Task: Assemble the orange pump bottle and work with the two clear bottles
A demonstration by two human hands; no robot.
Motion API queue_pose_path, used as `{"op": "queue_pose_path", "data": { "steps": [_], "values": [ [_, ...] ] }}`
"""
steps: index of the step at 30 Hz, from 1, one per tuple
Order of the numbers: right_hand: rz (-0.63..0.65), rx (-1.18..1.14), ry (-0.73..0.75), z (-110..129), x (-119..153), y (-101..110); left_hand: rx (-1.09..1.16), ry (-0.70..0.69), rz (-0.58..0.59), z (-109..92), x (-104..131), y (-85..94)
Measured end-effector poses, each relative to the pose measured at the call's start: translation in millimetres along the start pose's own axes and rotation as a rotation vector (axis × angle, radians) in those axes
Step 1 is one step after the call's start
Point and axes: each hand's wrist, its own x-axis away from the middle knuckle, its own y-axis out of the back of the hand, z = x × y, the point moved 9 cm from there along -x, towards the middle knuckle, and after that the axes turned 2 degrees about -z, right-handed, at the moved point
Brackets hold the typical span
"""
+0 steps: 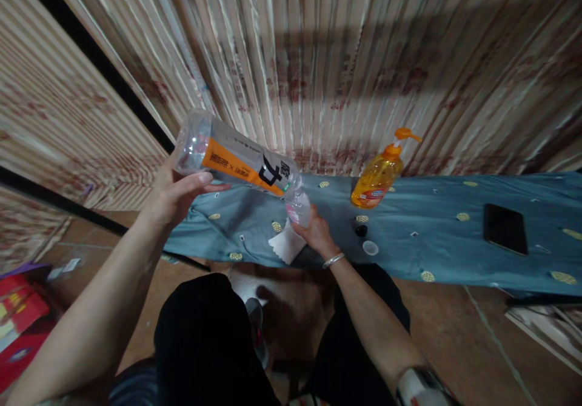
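Observation:
A large clear bottle (243, 160) with an orange and black label is tilted, its neck pointing down to the right. Around its base end my left hand (175, 191) is closed, thumb on the near side. My right hand (316, 230) is wrapped round a small clear bottle (299, 208), whose top meets the mouth of the large one. Whether liquid passes between them cannot be made out. Below the small bottle a white tissue (288, 243) lies on the blue cloth. A small black cap (361, 230) and a round whitish lid (370, 248) rest right of my right hand.
An orange pump bottle (376, 179) stands on the blue patterned cloth (436, 212), near the curtain (327, 79). Farther right lies a black phone (505, 229). Dark metal bars (95, 48) cross the left side, above a red box (22, 309) on the floor.

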Motion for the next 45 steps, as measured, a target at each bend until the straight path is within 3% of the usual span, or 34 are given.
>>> {"op": "queue_pose_path", "data": {
  "steps": [18,29,45],
  "values": [
    [-0.001,-0.013,0.003,-1,0,0,-0.046,-0.024,0.068,-9,-10,-6.6],
    [-0.002,0.008,-0.002,-2,0,0,-0.097,0.033,0.029,-13,-13,-10.6],
    [-0.01,0.001,0.012,-4,0,-3,-0.134,-0.025,0.093,-22,-19,-13.1]
  ]
}}
